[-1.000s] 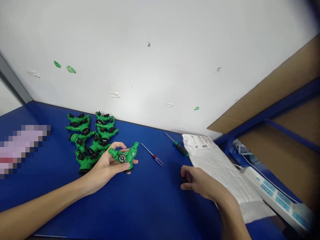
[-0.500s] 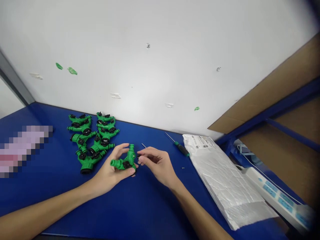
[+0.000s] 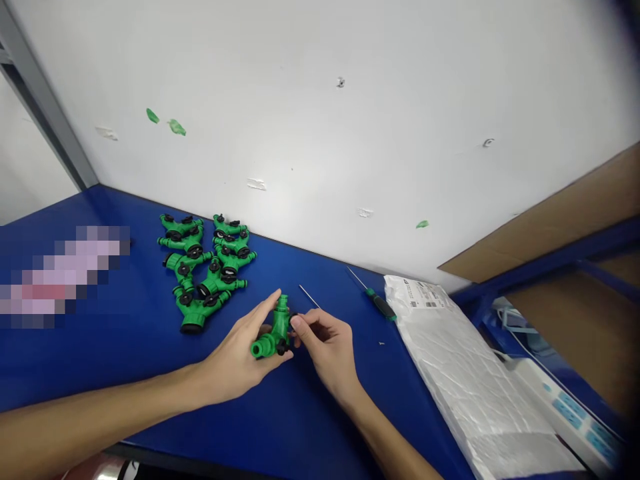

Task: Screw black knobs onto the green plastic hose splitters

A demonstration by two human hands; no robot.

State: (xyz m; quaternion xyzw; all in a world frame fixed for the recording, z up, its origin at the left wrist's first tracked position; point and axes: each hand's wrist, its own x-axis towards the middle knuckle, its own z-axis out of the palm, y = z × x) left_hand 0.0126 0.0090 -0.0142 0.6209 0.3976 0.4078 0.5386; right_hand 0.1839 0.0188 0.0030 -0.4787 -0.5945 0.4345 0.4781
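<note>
My left hand (image 3: 243, 353) is closed around a green Y-shaped hose splitter (image 3: 278, 328), its two threaded outlets pointing up and toward me. One black valve knob (image 3: 283, 347) shows on its lower branch. Thumb and fingers of my right hand (image 3: 325, 343) pinch a small black knob (image 3: 294, 320) against the splitter's right side; whether it is seated there I cannot tell. A thin metal shaft (image 3: 309, 296) lies just beyond my right hand, which hides its other end.
Several green splitters (image 3: 197, 310) with black knobs stand grouped at the back left. A green-and-black screwdriver (image 3: 383, 305) lies beside a silver padded mailer (image 3: 465, 373). To the right is a white power strip (image 3: 565, 407). The white wall (image 3: 300, 133) bounds the back.
The black knob in my right fingers has come from beside the splitter to its side. My left hand has turned the splitter slightly. The whole view has shifted.
</note>
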